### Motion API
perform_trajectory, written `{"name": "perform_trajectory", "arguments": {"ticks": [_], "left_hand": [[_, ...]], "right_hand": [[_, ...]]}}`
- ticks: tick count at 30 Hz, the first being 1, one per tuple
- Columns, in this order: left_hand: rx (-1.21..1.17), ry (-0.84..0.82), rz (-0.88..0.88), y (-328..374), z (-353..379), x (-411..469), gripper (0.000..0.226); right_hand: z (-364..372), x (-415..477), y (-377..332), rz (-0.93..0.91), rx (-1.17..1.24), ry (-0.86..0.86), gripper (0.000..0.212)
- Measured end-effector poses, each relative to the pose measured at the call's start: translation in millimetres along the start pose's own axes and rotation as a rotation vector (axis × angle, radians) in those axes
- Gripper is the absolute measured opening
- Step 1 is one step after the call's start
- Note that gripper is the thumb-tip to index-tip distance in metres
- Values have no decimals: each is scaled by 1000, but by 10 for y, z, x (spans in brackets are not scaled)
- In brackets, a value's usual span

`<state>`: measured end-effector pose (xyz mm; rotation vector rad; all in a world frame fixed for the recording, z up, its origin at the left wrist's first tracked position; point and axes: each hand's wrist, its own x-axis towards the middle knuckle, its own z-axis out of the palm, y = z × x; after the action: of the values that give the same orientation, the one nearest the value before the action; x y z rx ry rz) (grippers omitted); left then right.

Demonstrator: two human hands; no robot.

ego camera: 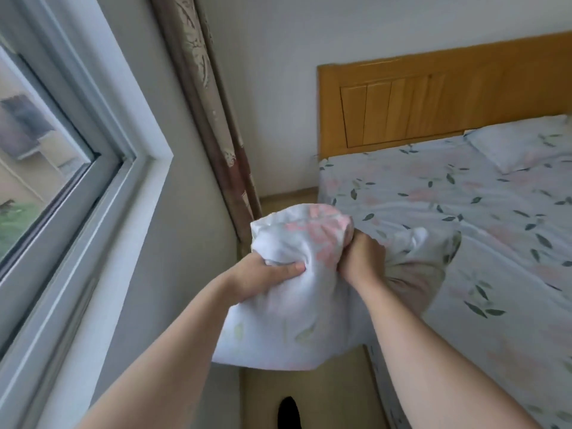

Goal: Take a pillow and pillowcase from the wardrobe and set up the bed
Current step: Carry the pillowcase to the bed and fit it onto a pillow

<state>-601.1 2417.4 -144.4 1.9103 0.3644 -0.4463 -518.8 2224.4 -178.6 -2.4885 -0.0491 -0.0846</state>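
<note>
Pillow [278, 311] in its pillowcase [312, 233], held upright off the bed's [464, 212] near corner, long axis vertical. Left hand [263, 274] grips the white bulk, thumb pressed in; right hand [360, 258] bunches fabric at the bed edge. Second pillow [523, 147] lies by the headboard [433, 100]. Window [62, 165], curtain [210, 119] left.

Home bedroom: bed [464, 212], curtain [201, 88].

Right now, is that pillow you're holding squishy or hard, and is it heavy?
Probably squishy: the left hand dents the pillow deeply. Likely light, as the right hand helps lift it by bunched cloth. Its loose pillowcase would probably flop.
</note>
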Motion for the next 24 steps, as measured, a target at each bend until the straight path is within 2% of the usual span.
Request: {"name": "perform_trajectory", "arguments": {"ticks": [2,4,6,9,10,12,13,14,18,21,24], "left_hand": [[-4,132,76,272,-122,464,34],[-4,256,151,599,-363,986,33],[14,384,234,929,-565,1406,33],[27,515,199,1332,-808,2097,43],[67,536,232,1415,-871,2316,41],[126,468,287,1602,-975,2781,33],[130,475,270,1682,-1012,3044,28],[84,492,249,1787,-1054,3274,27],[-76,507,183,2198,-1215,4175,40],[-262,531,117,2545,-1455,4682,27],[-370,546,51,2930,-1757,5326,19]], "right_hand": [[42,439,-122,100,42,82,14],[73,939,-256,163,83,269,11],[131,1347,-311,242,125,288,27],[315,1980,-249,543,349,51,79],[396,2102,-211,616,451,-34,88],[581,2344,-205,742,571,-229,75],[719,2483,-205,790,632,-332,64],[850,2618,-219,836,707,-415,62],[1314,3465,-133,982,1012,-567,77],[1431,4012,-75,1174,1243,-652,91],[1616,4634,-36,1349,1279,-780,122]]}}
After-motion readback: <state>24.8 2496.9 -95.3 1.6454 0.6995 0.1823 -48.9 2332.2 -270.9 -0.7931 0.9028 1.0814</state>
